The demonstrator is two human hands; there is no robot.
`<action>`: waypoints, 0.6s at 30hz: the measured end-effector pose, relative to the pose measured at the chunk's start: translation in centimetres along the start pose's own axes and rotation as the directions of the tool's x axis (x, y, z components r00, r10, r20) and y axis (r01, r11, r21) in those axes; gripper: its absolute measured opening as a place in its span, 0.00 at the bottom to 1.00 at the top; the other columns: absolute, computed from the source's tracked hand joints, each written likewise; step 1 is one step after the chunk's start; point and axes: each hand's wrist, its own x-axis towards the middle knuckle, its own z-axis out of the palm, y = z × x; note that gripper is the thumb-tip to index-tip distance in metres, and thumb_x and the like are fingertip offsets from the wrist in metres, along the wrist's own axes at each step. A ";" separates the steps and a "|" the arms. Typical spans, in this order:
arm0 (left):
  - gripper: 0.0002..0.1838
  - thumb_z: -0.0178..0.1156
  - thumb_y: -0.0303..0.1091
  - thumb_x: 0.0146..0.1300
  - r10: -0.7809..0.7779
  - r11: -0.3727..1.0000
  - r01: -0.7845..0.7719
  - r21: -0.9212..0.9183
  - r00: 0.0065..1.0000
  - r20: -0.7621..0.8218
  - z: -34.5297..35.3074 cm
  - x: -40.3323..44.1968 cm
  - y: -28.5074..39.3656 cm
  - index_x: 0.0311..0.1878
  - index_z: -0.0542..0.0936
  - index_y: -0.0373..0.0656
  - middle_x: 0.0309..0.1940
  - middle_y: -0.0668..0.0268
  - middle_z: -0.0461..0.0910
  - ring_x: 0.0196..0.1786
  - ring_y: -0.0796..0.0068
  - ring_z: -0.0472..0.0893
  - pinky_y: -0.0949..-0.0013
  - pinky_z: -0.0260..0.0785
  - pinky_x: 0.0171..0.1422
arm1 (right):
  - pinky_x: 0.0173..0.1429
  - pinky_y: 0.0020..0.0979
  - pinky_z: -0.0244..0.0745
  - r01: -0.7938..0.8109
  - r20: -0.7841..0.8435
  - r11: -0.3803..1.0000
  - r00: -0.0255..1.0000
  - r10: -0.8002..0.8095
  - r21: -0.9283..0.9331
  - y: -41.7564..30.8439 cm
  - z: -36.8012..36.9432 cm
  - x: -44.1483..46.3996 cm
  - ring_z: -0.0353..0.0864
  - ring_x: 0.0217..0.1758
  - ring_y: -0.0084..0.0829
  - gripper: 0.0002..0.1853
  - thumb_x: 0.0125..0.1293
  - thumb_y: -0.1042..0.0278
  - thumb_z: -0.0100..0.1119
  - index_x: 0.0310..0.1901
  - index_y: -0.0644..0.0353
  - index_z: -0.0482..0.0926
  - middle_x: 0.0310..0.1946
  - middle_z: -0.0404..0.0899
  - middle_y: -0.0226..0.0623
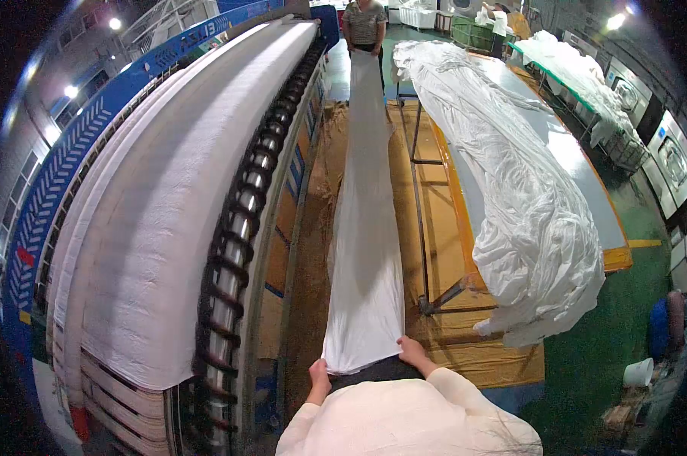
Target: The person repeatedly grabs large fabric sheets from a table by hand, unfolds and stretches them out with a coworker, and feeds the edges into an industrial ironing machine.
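Note:
A long white sheet [366,251] stretches away from me between the machine and the table. My left hand [320,375] is closed on its near left corner, at the end of the hem. At the near right corner, my right hand [412,352] grips the same sheet with bent fingers. The cloth hangs fairly taut, with soft creases close to my hands. Its far end is held by a co-worker [364,26] in a striped top, who stands facing me.
To the left runs a long ironing machine [244,197] with a spiral-wound roller and white cloth [153,197] spread on its bed. On the right, crumpled white linen [525,205] covers part of a table [613,258] and hangs over its end. A white bucket [638,372] stands at lower right.

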 end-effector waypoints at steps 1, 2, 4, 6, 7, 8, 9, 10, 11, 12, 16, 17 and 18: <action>0.10 0.50 0.31 0.53 -0.011 1.000 0.011 0.006 1.000 -0.003 0.0 -0.2 0.2 0.18 0.68 0.41 0.18 0.75 0.62 0.24 0.82 0.62 0.70 0.55 0.28 | 0.53 0.40 0.72 -0.001 -0.003 1.000 1.000 0.001 -0.003 0.1 0.0 0.0 0.77 0.50 0.43 0.24 0.48 0.70 0.60 0.51 0.54 0.73 0.44 0.79 0.44; 0.09 0.50 0.30 0.52 -0.009 1.000 0.009 -0.005 1.000 0.001 0.1 -0.4 0.7 0.18 0.67 0.42 0.18 0.75 0.62 0.24 0.82 0.61 0.70 0.54 0.28 | 0.53 0.40 0.72 -0.002 -0.007 1.000 1.000 0.002 -0.005 0.3 0.2 0.0 0.77 0.50 0.43 0.24 0.48 0.70 0.60 0.51 0.54 0.73 0.44 0.78 0.44; 0.09 0.48 0.29 0.49 -0.002 1.000 0.002 -0.027 1.000 0.010 0.2 -1.0 1.6 0.16 0.64 0.43 0.16 0.75 0.60 0.24 0.82 0.61 0.70 0.54 0.27 | 0.52 0.41 0.72 0.017 -0.009 1.000 1.000 -0.017 -0.008 0.7 0.5 0.2 0.77 0.49 0.43 0.24 0.48 0.69 0.61 0.50 0.54 0.73 0.43 0.79 0.44; 0.09 0.49 0.31 0.51 -0.004 0.999 0.004 -0.048 1.000 -0.012 0.4 -1.5 2.0 0.17 0.65 0.43 0.16 0.75 0.61 0.24 0.82 0.61 0.70 0.54 0.27 | 0.52 0.41 0.72 0.013 -0.015 1.000 1.000 -0.013 -0.002 0.6 0.6 0.2 0.78 0.48 0.44 0.24 0.46 0.70 0.61 0.49 0.54 0.74 0.42 0.79 0.45; 0.10 0.49 0.31 0.51 -0.005 0.998 0.004 -0.058 1.000 -0.023 0.6 -1.6 2.2 0.17 0.66 0.42 0.17 0.75 0.61 0.24 0.82 0.61 0.70 0.54 0.27 | 0.52 0.41 0.72 0.001 -0.021 1.000 1.000 0.000 0.006 0.6 0.6 0.3 0.78 0.48 0.45 0.24 0.45 0.71 0.61 0.49 0.55 0.74 0.42 0.79 0.46; 0.10 0.49 0.31 0.52 0.027 0.999 -0.027 -0.030 1.000 -0.016 0.4 -1.3 1.8 0.18 0.67 0.42 0.17 0.75 0.61 0.24 0.82 0.61 0.70 0.54 0.27 | 0.52 0.42 0.72 -0.013 -0.026 1.000 1.000 0.013 0.014 0.5 0.6 0.3 0.78 0.47 0.45 0.24 0.44 0.71 0.62 0.48 0.56 0.74 0.41 0.79 0.46; 0.10 0.49 0.32 0.53 0.058 0.998 -0.058 -0.002 0.998 -0.008 -0.1 -0.4 0.1 0.18 0.67 0.42 0.17 0.75 0.62 0.24 0.82 0.61 0.70 0.54 0.27 | 0.52 0.42 0.72 -0.007 -0.027 1.000 1.000 0.008 0.019 0.5 0.6 0.3 0.78 0.47 0.45 0.24 0.44 0.71 0.62 0.48 0.56 0.74 0.41 0.79 0.46; 0.10 0.49 0.32 0.53 0.089 0.996 -0.089 0.026 0.996 0.002 -0.4 0.2 -0.8 0.18 0.68 0.42 0.17 0.75 0.63 0.24 0.82 0.62 0.70 0.54 0.27 | 0.52 0.42 0.72 -0.003 -0.028 1.000 1.000 0.004 0.025 0.7 0.7 0.4 0.78 0.47 0.45 0.24 0.44 0.71 0.62 0.48 0.56 0.74 0.41 0.79 0.46; 0.10 0.49 0.32 0.54 0.077 0.997 -0.077 0.008 0.997 0.020 -0.3 0.1 -0.7 0.19 0.69 0.41 0.18 0.75 0.63 0.24 0.82 0.62 0.70 0.55 0.27 | 0.52 0.42 0.72 0.000 -0.029 1.000 1.000 0.001 0.030 0.6 0.6 0.4 0.78 0.47 0.46 0.24 0.44 0.71 0.61 0.48 0.56 0.74 0.41 0.79 0.46; 0.09 0.49 0.32 0.54 0.065 0.998 -0.064 -0.011 0.997 0.039 -0.3 0.0 -0.6 0.20 0.70 0.40 0.18 0.75 0.64 0.24 0.82 0.63 0.70 0.55 0.28 | 0.52 0.42 0.72 0.000 -0.036 0.999 0.999 0.001 0.032 0.6 0.4 0.4 0.78 0.47 0.46 0.23 0.45 0.71 0.61 0.48 0.56 0.74 0.41 0.79 0.47; 0.09 0.49 0.31 0.56 0.039 0.999 -0.039 -0.002 0.996 0.078 -0.2 -0.4 -0.2 0.24 0.73 0.39 0.19 0.75 0.66 0.25 0.82 0.63 0.71 0.57 0.29 | 0.52 0.42 0.72 -0.007 -0.050 0.997 0.999 0.011 0.082 0.8 0.1 0.1 0.77 0.48 0.46 0.23 0.45 0.71 0.62 0.48 0.57 0.74 0.42 0.79 0.47; 0.08 0.49 0.31 0.56 0.028 1.000 -0.027 -0.014 0.995 0.094 -0.2 -0.3 -0.4 0.24 0.73 0.39 0.20 0.74 0.67 0.25 0.82 0.64 0.71 0.57 0.29 | 0.52 0.42 0.72 -0.010 -0.051 0.994 0.999 0.015 0.106 1.4 0.3 0.2 0.77 0.48 0.46 0.23 0.45 0.71 0.62 0.48 0.57 0.74 0.42 0.79 0.47; 0.08 0.50 0.31 0.57 0.017 1.000 -0.015 -0.026 0.994 0.109 -0.2 -0.2 -0.6 0.25 0.74 0.39 0.20 0.74 0.67 0.25 0.82 0.64 0.71 0.57 0.29 | 0.51 0.41 0.73 0.005 -0.080 0.995 0.997 0.003 0.099 1.8 0.5 0.3 0.78 0.47 0.45 0.23 0.46 0.70 0.62 0.48 0.55 0.74 0.40 0.79 0.46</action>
